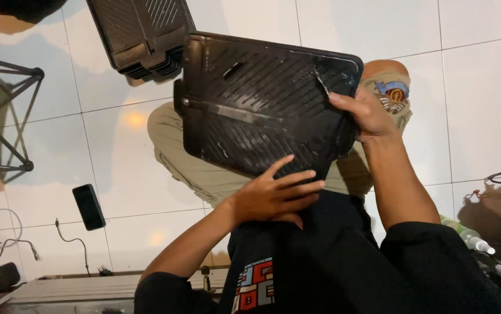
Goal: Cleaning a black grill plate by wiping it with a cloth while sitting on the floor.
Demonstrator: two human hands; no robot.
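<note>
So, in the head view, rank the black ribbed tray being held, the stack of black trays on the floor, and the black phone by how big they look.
1. Black ribbed tray, held in both hands, nearest the camera, so its lead is inflated.
2. Stack of black trays, cut off by the top edge; true size unsure, probably like the held one.
3. Black phone, clearly smallest.

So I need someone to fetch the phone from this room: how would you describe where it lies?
Start at the white tiled floor, left of the seated person's left hand. The phone lies flat there, a small glossy black slab, plain and smooth, unlike the ribbed black trays.
</note>
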